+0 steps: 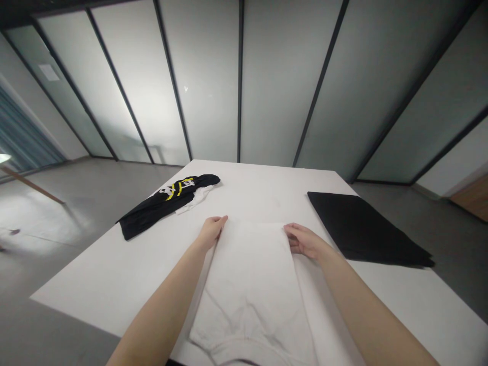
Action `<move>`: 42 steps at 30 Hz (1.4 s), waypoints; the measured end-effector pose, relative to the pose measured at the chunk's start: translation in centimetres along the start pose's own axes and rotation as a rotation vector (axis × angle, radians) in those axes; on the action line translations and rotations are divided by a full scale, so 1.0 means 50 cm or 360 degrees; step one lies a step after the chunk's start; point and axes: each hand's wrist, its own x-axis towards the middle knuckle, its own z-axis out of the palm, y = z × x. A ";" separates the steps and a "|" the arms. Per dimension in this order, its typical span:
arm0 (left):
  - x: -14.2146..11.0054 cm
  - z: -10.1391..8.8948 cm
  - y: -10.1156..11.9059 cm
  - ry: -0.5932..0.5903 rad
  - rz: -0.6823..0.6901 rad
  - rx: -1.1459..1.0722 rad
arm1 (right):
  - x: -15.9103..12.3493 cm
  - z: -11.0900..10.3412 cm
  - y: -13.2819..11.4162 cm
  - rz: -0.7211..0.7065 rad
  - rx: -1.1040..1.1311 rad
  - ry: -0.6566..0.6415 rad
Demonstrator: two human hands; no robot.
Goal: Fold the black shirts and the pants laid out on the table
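A white garment, seemingly a T-shirt [251, 274], lies lengthwise in front of me with its sides folded in. Its curved neckline is at the near edge, and soft creases run across the part below it. At the far left corner, my left hand [213, 231] pinches the cloth between thumb and fingers. My right hand [303, 240] grips the far right corner the same way, its lower fingers curled beneath the edge. The far hem between both hands is straight and almost blends into the white tabletop.
A white table [267, 188] carries everything. On its left lies a black garment [168, 201] with white and yellow print, a white piece of cloth [196, 200] beside it. A flat black board or folded cloth [366, 229] lies at the right edge. Frosted glass panels [213, 76] stand behind.
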 end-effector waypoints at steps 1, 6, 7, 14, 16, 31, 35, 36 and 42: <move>0.002 -0.002 -0.004 -0.0009 -0.0001 0.0036 | -0.003 0.001 -0.002 -0.0004 0.0019 -0.0003; -0.001 -0.008 -0.013 -0.0087 0.0056 0.0139 | -0.011 0.005 -0.008 -0.0029 0.0099 0.0037; -0.003 -0.007 -0.012 -0.0102 0.0071 0.0118 | -0.011 0.005 -0.008 -0.0025 0.0107 0.0033; -0.024 0.009 0.009 -0.0177 0.0069 -0.0220 | -0.004 -0.004 -0.006 0.0021 0.0184 0.0000; -0.027 0.013 0.014 -0.0161 0.0047 -0.0276 | -0.004 -0.008 -0.007 0.0088 0.0095 -0.0043; -0.023 0.012 0.016 -0.0060 0.0064 -0.0381 | 0.031 0.024 0.035 -0.0439 0.0052 0.0127; -0.022 0.018 0.022 0.0034 0.0172 -0.0502 | 0.036 0.033 0.034 -0.0602 0.0175 0.0226; -0.021 0.019 0.023 0.0056 0.0191 -0.0490 | 0.036 0.035 0.034 -0.0636 0.0195 0.0239; -0.024 0.026 0.024 0.0109 0.0249 -0.0385 | 0.033 0.047 0.037 -0.0785 0.0197 0.0280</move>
